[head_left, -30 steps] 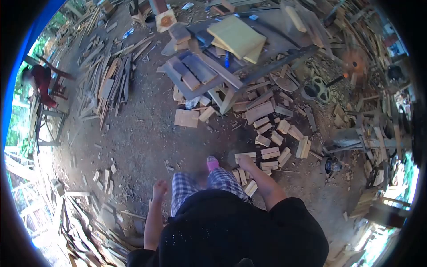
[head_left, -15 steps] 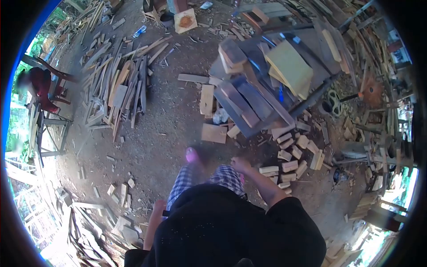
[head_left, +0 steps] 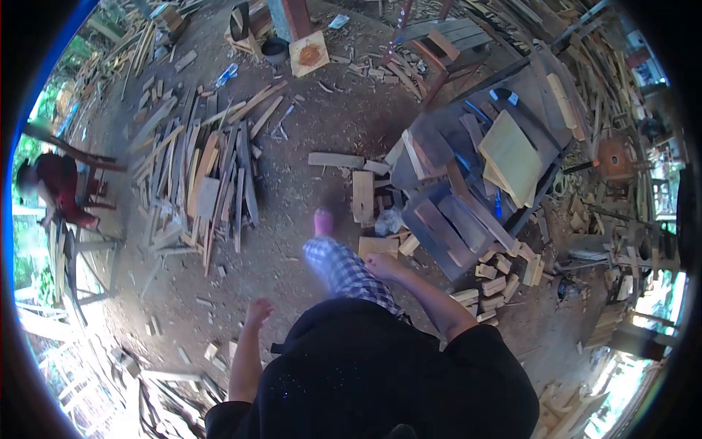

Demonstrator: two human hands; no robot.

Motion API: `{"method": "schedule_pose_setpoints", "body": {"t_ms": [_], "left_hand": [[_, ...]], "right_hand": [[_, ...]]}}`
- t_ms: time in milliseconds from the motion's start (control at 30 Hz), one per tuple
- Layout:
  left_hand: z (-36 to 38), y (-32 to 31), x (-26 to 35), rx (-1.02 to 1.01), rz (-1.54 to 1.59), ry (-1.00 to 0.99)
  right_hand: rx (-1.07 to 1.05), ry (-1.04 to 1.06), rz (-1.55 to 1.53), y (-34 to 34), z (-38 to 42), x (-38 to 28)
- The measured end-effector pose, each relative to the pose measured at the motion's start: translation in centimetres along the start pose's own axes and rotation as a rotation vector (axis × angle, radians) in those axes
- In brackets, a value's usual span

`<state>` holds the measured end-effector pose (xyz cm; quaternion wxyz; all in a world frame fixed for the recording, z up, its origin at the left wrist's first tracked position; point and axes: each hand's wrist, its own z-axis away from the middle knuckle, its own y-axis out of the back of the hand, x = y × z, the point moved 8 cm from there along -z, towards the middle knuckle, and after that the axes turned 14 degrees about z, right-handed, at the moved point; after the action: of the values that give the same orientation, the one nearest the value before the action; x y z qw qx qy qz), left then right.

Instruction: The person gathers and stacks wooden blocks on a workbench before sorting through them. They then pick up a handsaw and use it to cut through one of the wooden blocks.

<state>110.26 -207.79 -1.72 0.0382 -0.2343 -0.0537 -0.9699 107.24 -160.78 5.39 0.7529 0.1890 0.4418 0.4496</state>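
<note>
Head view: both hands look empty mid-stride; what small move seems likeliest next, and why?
Probably another step toward the low workbench. Both the left hand and right hand hang open, holding nothing, and the pink shoe is planted ahead near the flat board and cut wood blocks beside it.

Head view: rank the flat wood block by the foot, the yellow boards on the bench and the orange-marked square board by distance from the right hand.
From the right hand:
1. Flat wood block, just above it.
2. Yellow boards, upper right on the bench.
3. Orange-marked square board, far top.
</note>
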Motion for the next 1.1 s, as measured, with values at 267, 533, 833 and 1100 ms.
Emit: {"method": "schedule_pose_setpoints", "body": {"t_ms": [267,533,833,1100], "left_hand": [[-7.1,-4.3,13.8,-0.191,-0.09,0.106],[-12.8,-6.0,30.3,-0.109,-0.008,-0.054],[-23.8,-9.3,41.6,-0.515,-0.962,-0.374],[-29.5,-11.3,47.5,-0.489,-0.665,0.277]], "right_hand": [[0.006,-0.049,0.039,5.2,-11.5,0.0],[-0.039,-0.125,0.031,13.3,-21.0,-4.9],[0.007,-0.333,-0.027,13.9,-25.5,-3.3],[-0.05,-0.523,-0.081,14.3,-29.5,-3.2]]}}
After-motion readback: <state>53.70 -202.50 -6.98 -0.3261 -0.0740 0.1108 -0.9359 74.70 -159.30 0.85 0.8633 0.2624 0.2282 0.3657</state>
